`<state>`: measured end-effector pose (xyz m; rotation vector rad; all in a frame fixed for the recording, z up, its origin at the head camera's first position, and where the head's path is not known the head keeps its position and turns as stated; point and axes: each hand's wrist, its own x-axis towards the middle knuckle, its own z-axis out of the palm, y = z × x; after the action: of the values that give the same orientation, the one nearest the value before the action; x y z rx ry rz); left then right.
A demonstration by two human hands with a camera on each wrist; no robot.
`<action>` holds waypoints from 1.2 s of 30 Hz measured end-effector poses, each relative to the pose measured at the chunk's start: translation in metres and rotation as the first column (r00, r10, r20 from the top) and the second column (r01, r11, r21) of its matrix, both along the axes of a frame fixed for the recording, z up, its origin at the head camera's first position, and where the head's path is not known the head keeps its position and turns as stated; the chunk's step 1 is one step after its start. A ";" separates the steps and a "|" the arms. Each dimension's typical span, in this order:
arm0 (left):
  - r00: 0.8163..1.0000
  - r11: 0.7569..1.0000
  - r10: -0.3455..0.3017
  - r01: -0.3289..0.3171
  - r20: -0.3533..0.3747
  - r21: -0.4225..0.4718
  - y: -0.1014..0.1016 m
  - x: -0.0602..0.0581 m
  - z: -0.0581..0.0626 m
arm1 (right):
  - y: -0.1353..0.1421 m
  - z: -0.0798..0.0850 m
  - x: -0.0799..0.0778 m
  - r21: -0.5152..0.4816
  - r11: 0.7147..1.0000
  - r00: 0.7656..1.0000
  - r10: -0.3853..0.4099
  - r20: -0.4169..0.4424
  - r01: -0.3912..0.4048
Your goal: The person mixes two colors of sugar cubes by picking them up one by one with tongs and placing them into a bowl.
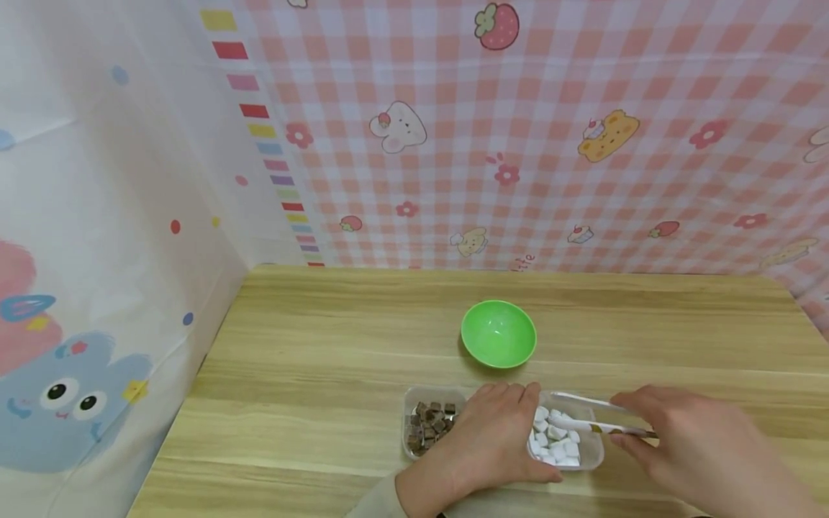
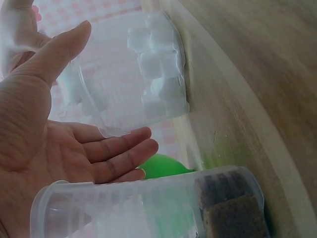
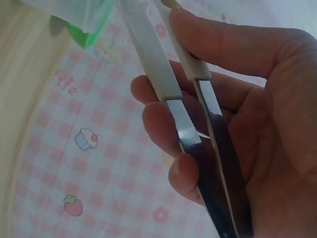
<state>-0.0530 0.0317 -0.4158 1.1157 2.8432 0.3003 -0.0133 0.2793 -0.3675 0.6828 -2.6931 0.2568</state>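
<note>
My left hand [image 1: 488, 432] grips the left end of a clear plastic container [image 1: 594, 455] of white cubes [image 1: 555, 434], thumb at the near side and fingers at the far side. In the left wrist view the thumb [image 2: 59, 54] and fingers [image 2: 124, 153] lie on opposite sides of it. My right hand [image 1: 686, 432] holds tongs [image 3: 185, 99] with pale tips and metal arms. Their tips are spread over the white cubes, one low among them; whether a cube is touched, I cannot tell. A second clear container [image 1: 409, 406] of brown cubes [image 1: 429, 426] is partly hidden by my left hand.
A green bowl [image 1: 499, 334] stands on the wooden table [image 1: 311, 374], behind the two containers. A pink checked cloth [image 1: 440, 180] hangs along the table's back edge, and a white patterned cloth [image 1: 149, 273] hangs at the left.
</note>
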 end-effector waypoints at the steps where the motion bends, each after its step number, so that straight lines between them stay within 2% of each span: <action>1: 1.000 1.000 0.001 -0.001 0.000 0.000 0.000 0.000 0.000 | -0.001 0.000 0.000 0.030 1.000 1.000 0.001 0.012 -0.001; 4: 1.000 1.000 0.001 -0.001 -0.005 -0.002 0.000 0.000 0.000 | -0.005 0.002 0.000 0.117 0.993 0.997 0.003 0.071 -0.012; 7: 1.000 1.000 0.000 0.000 -0.009 -0.003 0.000 0.000 0.000 | -0.008 0.004 -0.001 0.183 0.981 0.993 0.040 0.112 -0.060; 13: 1.000 1.000 0.003 -0.003 0.025 -0.005 -0.001 0.000 0.001 | -0.016 0.005 -0.003 0.272 0.950 0.986 0.130 0.104 -0.154; 17: 1.000 1.000 0.003 -0.003 0.019 -0.009 -0.002 0.000 0.000 | -0.020 0.002 -0.003 0.292 0.940 0.985 0.162 0.063 -0.174; 21: 1.000 1.000 -0.007 0.006 -0.014 -0.018 -0.001 0.000 -0.001 | -0.023 -0.001 -0.003 0.313 0.936 0.987 0.160 0.031 -0.161; 25: 1.000 1.000 -0.009 0.009 -0.018 -0.030 -0.001 0.001 0.000 | -0.025 -0.003 -0.004 0.338 0.930 0.990 0.140 0.028 -0.141; 36: 1.000 1.000 -0.006 0.006 -0.026 -0.021 -0.001 0.001 -0.001 | -0.029 -0.008 -0.006 0.352 0.922 0.987 0.159 0.030 -0.159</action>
<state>-0.0523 0.0308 -0.4168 1.1325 2.8580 0.2569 -0.0188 0.2506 -0.3756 1.0067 -2.7123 -0.1969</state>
